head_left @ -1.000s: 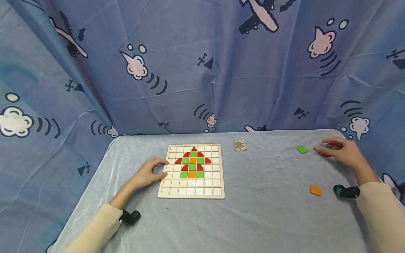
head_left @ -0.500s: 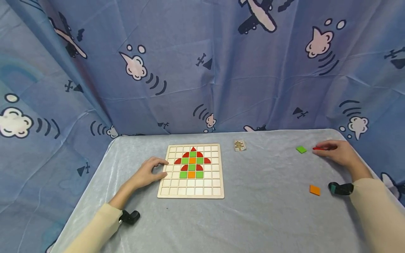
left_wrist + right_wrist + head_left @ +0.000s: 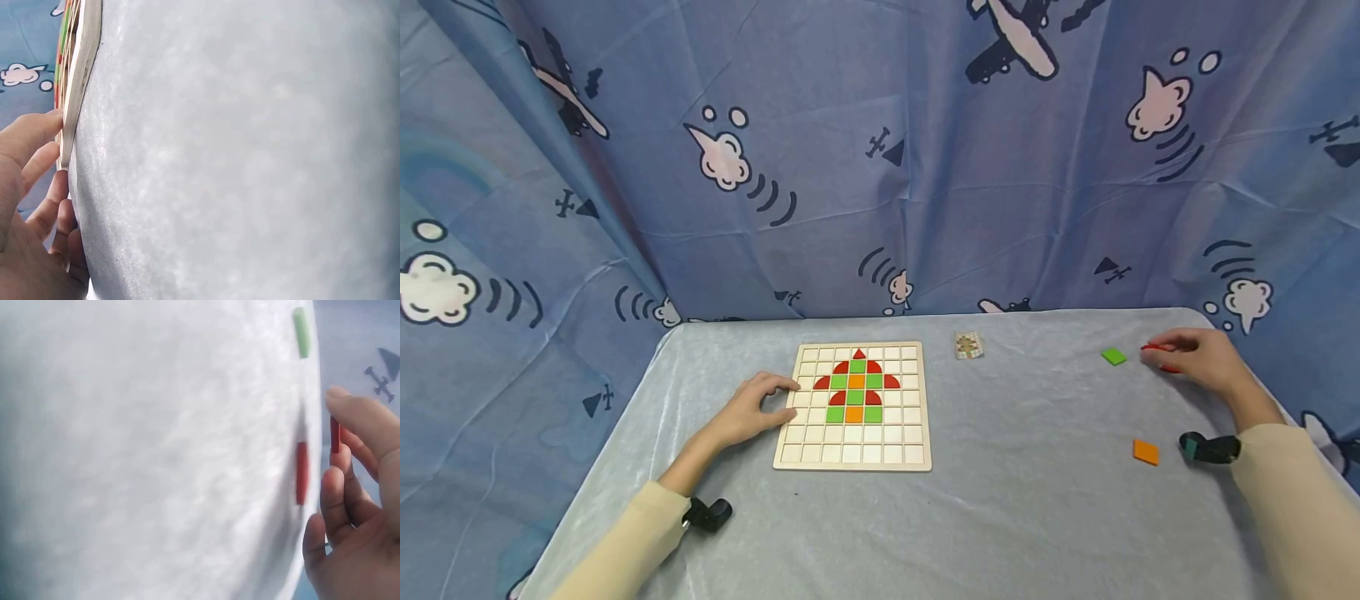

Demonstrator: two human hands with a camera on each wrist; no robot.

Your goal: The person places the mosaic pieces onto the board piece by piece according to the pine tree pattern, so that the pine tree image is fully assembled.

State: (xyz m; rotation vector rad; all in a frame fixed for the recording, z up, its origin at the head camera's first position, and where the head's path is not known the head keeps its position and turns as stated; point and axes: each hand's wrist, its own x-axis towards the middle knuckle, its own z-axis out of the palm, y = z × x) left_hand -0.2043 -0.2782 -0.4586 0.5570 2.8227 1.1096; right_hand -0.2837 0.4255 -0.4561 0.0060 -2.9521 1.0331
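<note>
At the left edge of a wooden grid board (image 3: 907, 455), my left hand (image 3: 747, 412) rests its thumb and fingertips, spread apart. Red, green and orange tiles form a tree-like pattern on the board's squares. My right hand (image 3: 1204, 363), at the table's far right, pinches a thin red tile (image 3: 335, 435) between thumb and fingers, which partly hide it. Below that hand, a second red tile (image 3: 302, 474) lies on the table. Left of the hand is a green tile (image 3: 1114, 357).
An orange tile (image 3: 1146, 452) lies nearer the front on the right. Behind the board's right side sits a small card (image 3: 968, 345) with a printed pattern. Grey cloth covers the table (image 3: 1000, 517), and a blue patterned curtain (image 3: 820, 208) hangs along its back edge.
My right hand has moved slightly left and taken up a red tile, and another red tile now shows beneath it. The left hand and board have stayed in place.
</note>
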